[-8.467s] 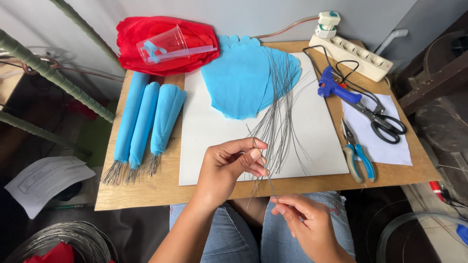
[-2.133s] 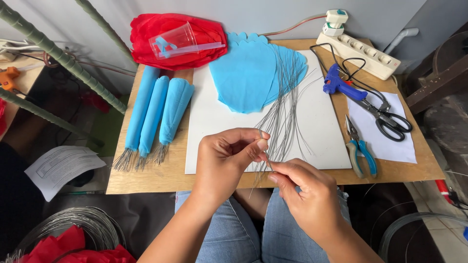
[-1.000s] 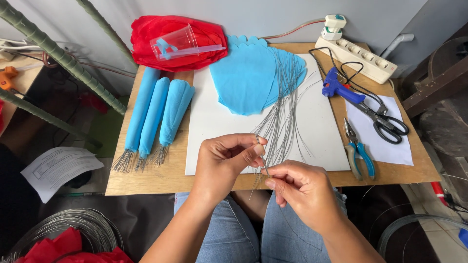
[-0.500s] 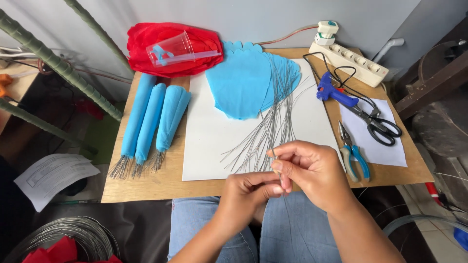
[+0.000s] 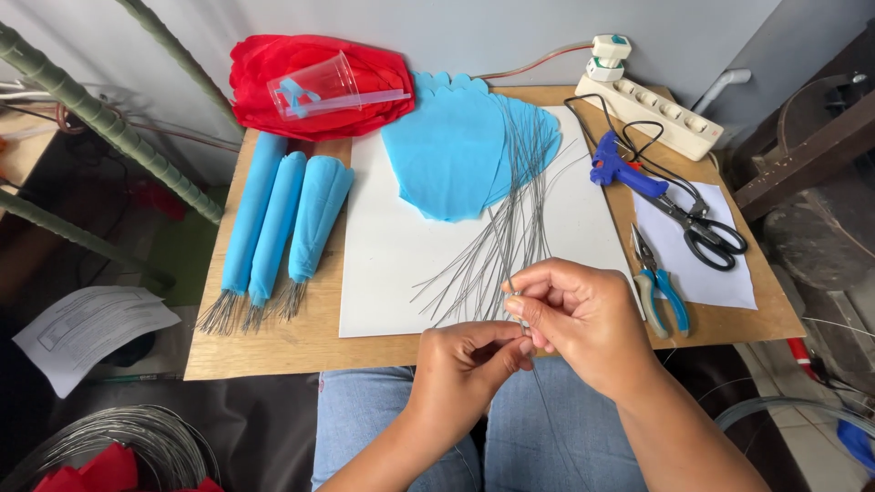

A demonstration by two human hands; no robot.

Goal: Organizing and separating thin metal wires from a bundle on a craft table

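nearest the camera, over the lap in blue jeans (image 5: 383,428), the left hand (image 5: 469,360) and the right hand (image 5: 583,314) meet at the near edge of the wooden table (image 5: 273,351). both are pinched shut on the same thin steel wire (image 5: 516,305), thumb and forefinger of each touching it, the right hand just above the left.

to do this step well, i judge that the grip should stay close together on the wire, so that it bends or straightens only between the two pinches, and that the fingertips should turn it slowly so it does not spring away into the fan of loose wires (image 5: 510,228) lying just beyond on the white board (image 5: 392,255).

further out, three rolled blue paper bundles (image 5: 278,228) lie side by side to the left of the board, with wire ends sticking out at their near ends. blue paper petals (image 5: 451,155) are stacked at the far end of the board, and red paper (image 5: 310,87) with a clear plastic cup (image 5: 310,84) on it lies beyond. to the right lie blue-handled pliers (image 5: 661,292), black scissors (image 5: 706,232), a blue glue gun (image 5: 620,164) and a power strip (image 5: 661,114).

the wire's lower length is hard to follow against the jeans, and its tip is hidden between the right fingers. whether it is already bent cannot be made out. a wire coil (image 5: 128,437) at the near left is cut off by the frame.
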